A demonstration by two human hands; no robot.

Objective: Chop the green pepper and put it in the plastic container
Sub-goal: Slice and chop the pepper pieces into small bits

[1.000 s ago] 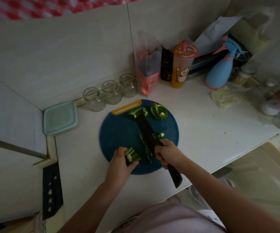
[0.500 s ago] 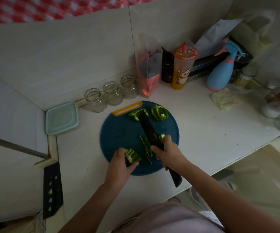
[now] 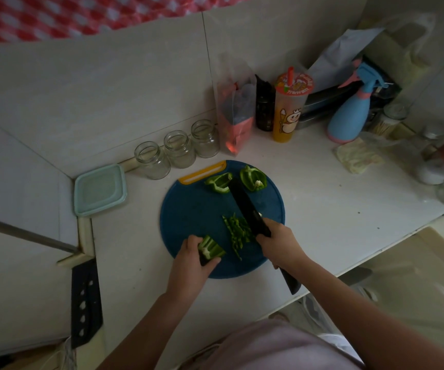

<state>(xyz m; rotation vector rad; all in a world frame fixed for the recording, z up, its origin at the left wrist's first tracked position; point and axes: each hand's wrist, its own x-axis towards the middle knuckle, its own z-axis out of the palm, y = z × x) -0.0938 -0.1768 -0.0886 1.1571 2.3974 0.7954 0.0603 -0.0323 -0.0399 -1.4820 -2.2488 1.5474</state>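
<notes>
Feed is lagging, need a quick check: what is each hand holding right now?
Left hand: fingers curled round a green pepper piece on the cutting board.
Right hand: grips the black knife beside the cut pepper strips.

The knife (image 3: pixel 247 209) and right hand (image 3: pixel 279 244) have shifted slightly right, uncovering a wider heap of pepper strips (image 3: pixel 238 233) on the blade's left side; green bits at its right are nearly hidden.
</notes>
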